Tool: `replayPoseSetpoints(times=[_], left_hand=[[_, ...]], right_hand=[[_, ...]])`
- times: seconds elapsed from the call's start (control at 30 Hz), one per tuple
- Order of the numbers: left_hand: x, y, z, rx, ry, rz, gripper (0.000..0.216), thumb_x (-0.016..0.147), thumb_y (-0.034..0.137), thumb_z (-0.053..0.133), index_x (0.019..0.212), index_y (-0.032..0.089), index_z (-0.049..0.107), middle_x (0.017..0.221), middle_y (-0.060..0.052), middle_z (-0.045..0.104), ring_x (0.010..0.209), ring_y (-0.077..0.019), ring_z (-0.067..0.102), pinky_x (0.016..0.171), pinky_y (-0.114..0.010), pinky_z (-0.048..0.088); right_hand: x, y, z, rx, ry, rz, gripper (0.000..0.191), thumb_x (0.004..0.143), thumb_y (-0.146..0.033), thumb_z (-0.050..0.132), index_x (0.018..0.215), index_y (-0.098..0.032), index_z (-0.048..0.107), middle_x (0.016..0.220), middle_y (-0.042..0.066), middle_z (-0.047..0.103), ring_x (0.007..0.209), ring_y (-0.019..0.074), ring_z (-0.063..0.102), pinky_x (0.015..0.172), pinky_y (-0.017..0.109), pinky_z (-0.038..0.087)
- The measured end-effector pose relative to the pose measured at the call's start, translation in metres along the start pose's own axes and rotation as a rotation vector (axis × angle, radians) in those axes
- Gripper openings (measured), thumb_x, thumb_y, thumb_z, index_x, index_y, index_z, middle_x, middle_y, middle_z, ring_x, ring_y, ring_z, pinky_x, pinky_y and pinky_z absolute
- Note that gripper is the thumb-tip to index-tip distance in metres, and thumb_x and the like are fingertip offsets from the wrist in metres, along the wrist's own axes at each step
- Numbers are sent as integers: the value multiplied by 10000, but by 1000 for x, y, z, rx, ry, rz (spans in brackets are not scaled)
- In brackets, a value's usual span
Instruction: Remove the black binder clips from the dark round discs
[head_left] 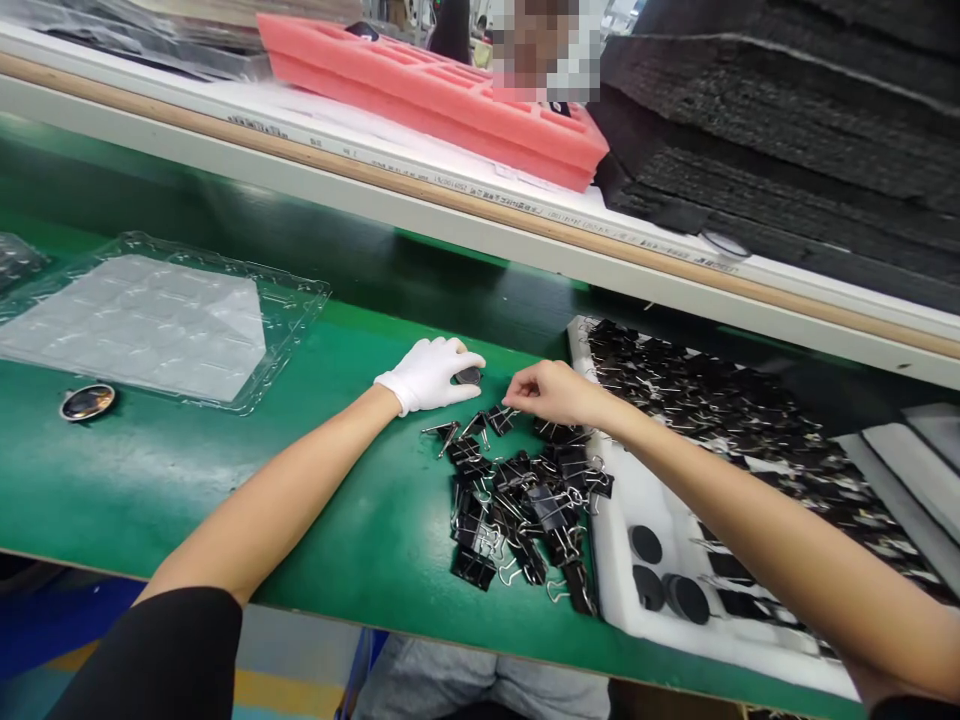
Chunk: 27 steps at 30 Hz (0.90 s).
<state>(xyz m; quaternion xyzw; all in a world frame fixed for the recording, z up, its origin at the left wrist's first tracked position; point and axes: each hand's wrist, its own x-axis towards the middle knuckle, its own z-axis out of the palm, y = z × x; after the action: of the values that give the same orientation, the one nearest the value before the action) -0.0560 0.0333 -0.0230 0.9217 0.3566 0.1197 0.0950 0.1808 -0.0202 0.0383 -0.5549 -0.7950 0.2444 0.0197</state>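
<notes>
My left hand (431, 375), in a white glove, lies low over the green table with a small black disc (469, 376) between thumb and fingers. Just to its right, my bare right hand (551, 390) is closed in a pinch, its fingertips at a black binder clip (501, 418) on the edge of a pile. That pile of binder clips (517, 500) with silver wire handles spreads over the table below both hands. More black discs (646, 543) lie in the near left corner of the white foam tray (611, 560), under my right forearm.
Rows of binder clips (690, 400) fill much of the foam tray. A clear plastic tray (289, 310) with a white sheet lies left, near a small oval dark-faced piece (88, 402). Above, a shelf edge (375, 195) carries pink foam (442, 100) and stacked black foam (787, 130). Someone stands beyond.
</notes>
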Motion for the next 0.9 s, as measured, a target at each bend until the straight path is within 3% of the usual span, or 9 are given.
replayPoseSetpoints(times=[0.13, 0.2, 0.3, 0.37, 0.47, 0.63, 0.77, 0.9], left_hand=[[0, 4, 0, 32, 42, -81, 814, 884, 618, 630, 1562, 226, 406, 1305, -143, 652, 1174, -355, 598, 931, -431, 430], [0, 5, 0, 18, 51, -126, 830, 883, 597, 639, 1571, 213, 379, 1288, -145, 676, 1176, -359, 601, 945, -430, 425], [0, 5, 0, -30, 45, -117, 794, 892, 532, 642, 1571, 218, 375, 1262, -120, 706, 1163, -346, 616, 944, -418, 431], [0, 3, 0, -62, 43, -97, 795, 881, 534, 649, 1560, 208, 394, 1298, -118, 697, 1185, -352, 612, 956, -421, 439], [1, 0, 1, -152, 68, -126, 711, 944, 536, 548, 1551, 191, 417, 1350, -112, 680, 1216, -336, 607, 990, -426, 448], [2, 0, 1, -147, 75, -169, 639, 978, 441, 487, 1564, 203, 402, 1333, -91, 691, 1227, -316, 600, 1005, -432, 450], [0, 4, -1, -132, 93, -161, 681, 955, 540, 512, 1543, 210, 421, 1348, -94, 677, 1215, -320, 593, 1002, -441, 449], [0, 7, -1, -21, 66, -119, 767, 865, 575, 637, 1515, 213, 453, 1298, -110, 693, 1161, -367, 594, 958, -476, 448]], right_hand=[[8, 10, -2, -31, 193, 116, 188, 879, -330, 693, 728, -232, 746, 695, 3, 731, 658, 187, 672, 655, 320, 496], [13, 12, -3, -36, 247, 156, 209, 884, -338, 681, 714, -229, 735, 681, 12, 721, 656, 195, 672, 644, 324, 495], [19, 11, -4, -26, 211, 225, 208, 896, -346, 678, 732, -226, 719, 722, 26, 726, 689, 202, 677, 647, 318, 498], [25, 9, -4, -14, 201, 267, 175, 932, -371, 653, 878, -225, 733, 849, 44, 749, 768, 209, 688, 694, 315, 514], [36, 4, -1, -8, 309, 307, 307, 1021, -435, 517, 1181, -229, 679, 1131, 112, 724, 1014, 264, 676, 868, 377, 532], [59, -5, 12, -6, 470, 449, 471, 1063, -511, 318, 1363, -251, 572, 1391, 196, 553, 1329, 396, 491, 1089, 615, 398], [77, -5, 26, 15, 492, 444, 550, 1050, -555, 261, 1416, -257, 543, 1491, 178, 460, 1449, 388, 348, 1173, 646, 255], [85, 1, 37, 56, 475, 490, 627, 1040, -610, 185, 1449, -259, 506, 1493, 181, 464, 1459, 387, 332, 1174, 657, 232]])
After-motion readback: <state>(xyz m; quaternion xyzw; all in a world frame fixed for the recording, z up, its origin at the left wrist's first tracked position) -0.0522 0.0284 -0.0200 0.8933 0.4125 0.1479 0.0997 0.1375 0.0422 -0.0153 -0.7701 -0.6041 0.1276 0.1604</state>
